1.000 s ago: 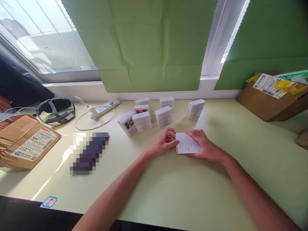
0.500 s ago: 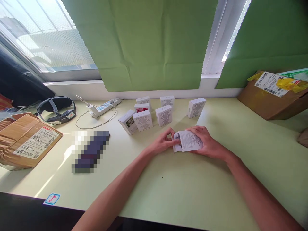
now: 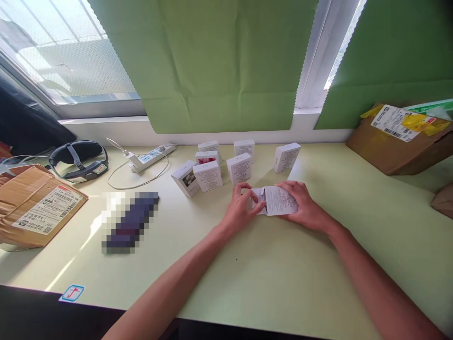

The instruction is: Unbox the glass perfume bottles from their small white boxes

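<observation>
A small white printed cardboard box [image 3: 281, 200] lies on its side, low over the table, with its open end towards the left. My right hand [image 3: 300, 200] is wrapped round the closed end, fingers along the far side and thumb side near me. At the open end, my left hand [image 3: 244, 203] has its fingers curled and its thumb at the end flap [image 3: 257, 200]. What the box holds inside cannot be made out. Just beyond stand several similar white boxes, among them a printed box [image 3: 239, 168] and one with a flower picture [image 3: 187, 178].
A lone white box [image 3: 287, 157] stands further right. On the left are a pixelated dark object [image 3: 132, 222], a power strip [image 3: 152, 158] with a cable, a head-worn magnifier [image 3: 79, 160] and a brown parcel [image 3: 42, 208]. A larger carton [image 3: 392, 151] sits at the right.
My left hand has shifted at the open end, its fingers now lying over the flap, which sticks out further left. My right hand keeps its hold on the box. The whole view has shifted slightly.
</observation>
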The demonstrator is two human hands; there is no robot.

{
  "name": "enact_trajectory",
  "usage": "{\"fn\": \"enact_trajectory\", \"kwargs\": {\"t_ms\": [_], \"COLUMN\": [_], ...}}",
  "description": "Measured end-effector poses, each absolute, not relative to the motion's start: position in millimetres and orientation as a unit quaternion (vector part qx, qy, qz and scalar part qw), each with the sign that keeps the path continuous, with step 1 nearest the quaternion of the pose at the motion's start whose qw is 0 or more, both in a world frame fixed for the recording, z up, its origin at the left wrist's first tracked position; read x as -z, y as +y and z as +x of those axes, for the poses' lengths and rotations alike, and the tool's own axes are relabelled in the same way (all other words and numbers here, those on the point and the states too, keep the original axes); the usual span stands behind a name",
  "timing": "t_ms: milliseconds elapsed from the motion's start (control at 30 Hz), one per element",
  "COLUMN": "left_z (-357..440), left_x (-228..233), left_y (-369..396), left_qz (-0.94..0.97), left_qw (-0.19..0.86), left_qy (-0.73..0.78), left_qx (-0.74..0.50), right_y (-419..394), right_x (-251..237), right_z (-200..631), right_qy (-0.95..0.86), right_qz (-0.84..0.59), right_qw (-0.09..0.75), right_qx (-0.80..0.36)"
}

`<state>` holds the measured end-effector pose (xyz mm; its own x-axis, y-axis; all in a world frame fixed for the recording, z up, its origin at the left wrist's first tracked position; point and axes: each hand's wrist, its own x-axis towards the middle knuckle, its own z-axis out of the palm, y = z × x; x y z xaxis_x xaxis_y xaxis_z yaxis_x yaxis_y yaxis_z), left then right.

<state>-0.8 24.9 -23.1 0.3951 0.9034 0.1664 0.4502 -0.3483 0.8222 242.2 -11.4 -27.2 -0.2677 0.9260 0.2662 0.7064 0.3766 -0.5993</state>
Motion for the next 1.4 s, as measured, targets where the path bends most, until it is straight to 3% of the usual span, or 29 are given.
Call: {"fn": "enact_trajectory", "kwargs": {"t_ms": [300, 767, 1100, 1400], "left_z": [-1, -3, -11, -5], "left_x": [31, 31, 28, 26], "left_y": [29, 39, 42, 34], "left_qz": [0.752, 0.724, 0.744, 0.727], "left_qw": [0.398, 0.454, 0.463, 0.463], "left_qy": [0.442, 0.434, 0.423, 0.436], "left_qx": [-0.283, -0.284, -0.230, -0.257], "right_y": [-9, -10, -11, -11], "right_x": [31, 24, 27, 29], "right_z": [241, 250, 243, 244], "right_qy": [-0.782, -0.765, -0.770, -0.771], "right_qz": [-0.521, -0.543, -0.539, -0.543], "right_qw": [0.297, 0.252, 0.296, 0.277], "right_qx": [-0.170, -0.239, -0.167, -0.183]}}
